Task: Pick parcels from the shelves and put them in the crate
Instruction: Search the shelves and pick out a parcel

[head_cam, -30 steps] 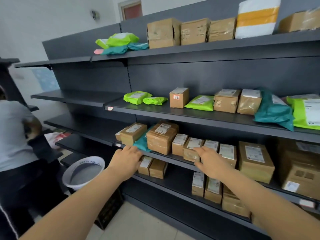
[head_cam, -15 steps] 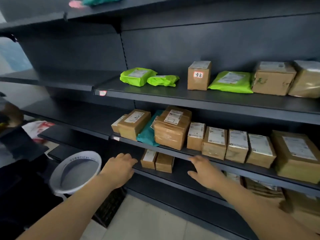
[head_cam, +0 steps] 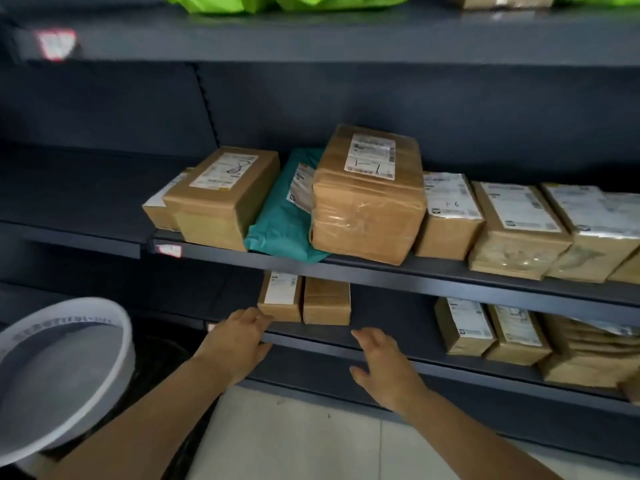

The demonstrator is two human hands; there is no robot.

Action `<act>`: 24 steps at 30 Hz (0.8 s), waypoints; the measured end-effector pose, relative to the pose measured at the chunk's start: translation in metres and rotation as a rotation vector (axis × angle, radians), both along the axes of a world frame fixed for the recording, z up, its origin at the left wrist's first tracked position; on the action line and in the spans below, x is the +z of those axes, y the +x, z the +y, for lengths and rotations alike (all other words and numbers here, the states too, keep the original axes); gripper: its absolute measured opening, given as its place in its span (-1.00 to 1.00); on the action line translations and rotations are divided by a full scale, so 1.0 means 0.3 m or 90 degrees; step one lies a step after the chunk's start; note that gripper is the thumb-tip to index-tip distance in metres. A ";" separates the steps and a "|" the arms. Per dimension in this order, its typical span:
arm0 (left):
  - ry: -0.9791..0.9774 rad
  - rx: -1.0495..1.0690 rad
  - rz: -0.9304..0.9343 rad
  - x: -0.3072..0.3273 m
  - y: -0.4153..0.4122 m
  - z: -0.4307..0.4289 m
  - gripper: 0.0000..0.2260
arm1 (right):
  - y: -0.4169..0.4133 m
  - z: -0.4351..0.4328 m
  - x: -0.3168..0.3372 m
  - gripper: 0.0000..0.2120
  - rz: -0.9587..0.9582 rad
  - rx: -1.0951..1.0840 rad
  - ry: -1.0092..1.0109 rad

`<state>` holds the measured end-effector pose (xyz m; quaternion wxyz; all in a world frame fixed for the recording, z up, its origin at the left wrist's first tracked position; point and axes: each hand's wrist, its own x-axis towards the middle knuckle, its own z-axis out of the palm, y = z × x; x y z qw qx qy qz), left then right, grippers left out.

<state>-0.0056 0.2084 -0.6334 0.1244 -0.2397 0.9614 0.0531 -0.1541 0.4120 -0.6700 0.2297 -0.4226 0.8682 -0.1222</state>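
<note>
Evidently held left hand (head_cam: 239,341) and right hand (head_cam: 384,365) open, empty, flanking two small brown cardboard parcels (head_cam: 325,304), likely for two-sided lift.

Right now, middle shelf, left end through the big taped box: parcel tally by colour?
Brown boxes: 3 (big taped box, labelled box, small box half hidden behind the labelled one)
Teal mailer bag: 1
Total: 4
</note>
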 end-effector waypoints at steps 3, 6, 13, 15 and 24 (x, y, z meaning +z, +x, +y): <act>0.030 0.031 0.037 -0.200 -0.076 -0.082 -0.48 | -0.044 -0.099 -0.163 -0.38 0.043 0.008 -0.031; 0.047 0.058 0.079 -0.367 -0.156 -0.144 -0.43 | -0.104 -0.204 -0.302 -0.37 0.099 -0.007 -0.086; -0.036 0.047 0.109 -0.634 -0.322 -0.271 -0.36 | -0.215 -0.428 -0.492 -0.25 0.251 -0.018 -0.077; -0.022 0.063 0.095 -0.683 -0.347 -0.288 -0.39 | -0.222 -0.476 -0.533 -0.23 0.276 -0.033 -0.043; 0.031 0.065 0.199 -0.777 -0.336 -0.332 -0.29 | -0.200 -0.549 -0.593 -0.14 0.275 -0.158 -0.106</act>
